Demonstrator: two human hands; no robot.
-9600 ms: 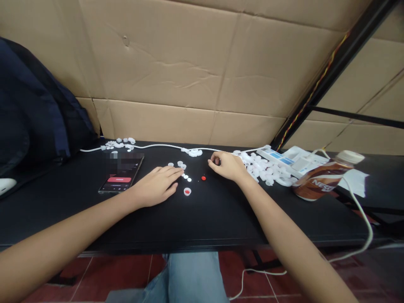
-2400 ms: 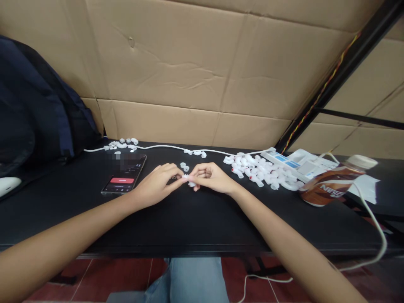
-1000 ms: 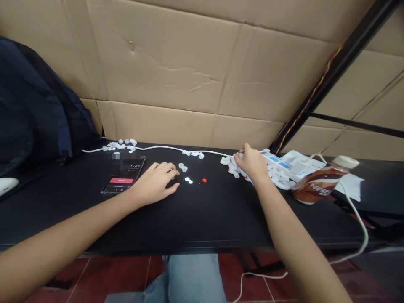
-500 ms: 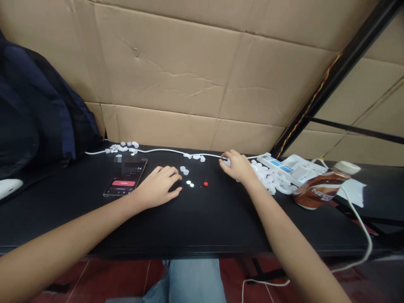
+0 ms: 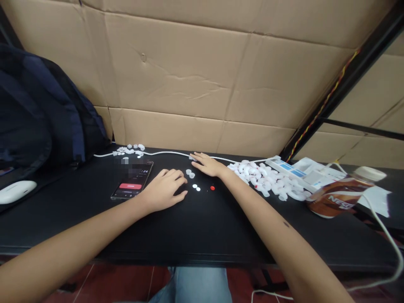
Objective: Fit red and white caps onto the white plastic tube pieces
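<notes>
My left hand (image 5: 164, 190) rests on the black table with its fingers spread, just right of the phone (image 5: 134, 181), and holds nothing. Farther back, my right hand (image 5: 206, 164) lies open, its fingertips over small clear caps by the white cable (image 5: 170, 152). Between the hands are two clear caps (image 5: 190, 173) and two white discs (image 5: 196, 187). A red disc (image 5: 212, 188) lies nearer, below my right wrist. A heap of white caps (image 5: 268, 176) spreads to the right, beyond my right forearm.
A smaller group of white pieces (image 5: 129, 150) is at the back left, beside a dark backpack (image 5: 57, 113). A white case (image 5: 17, 192) sits far left. On the right are a blue-and-white box (image 5: 292, 169) and a brown bottle (image 5: 342, 198). Cardboard stands behind.
My right hand has moved left from the edge of the cap heap to the small caps by the cable, and its fingers have stretched out. My left hand has barely moved. The view has shifted slightly.
</notes>
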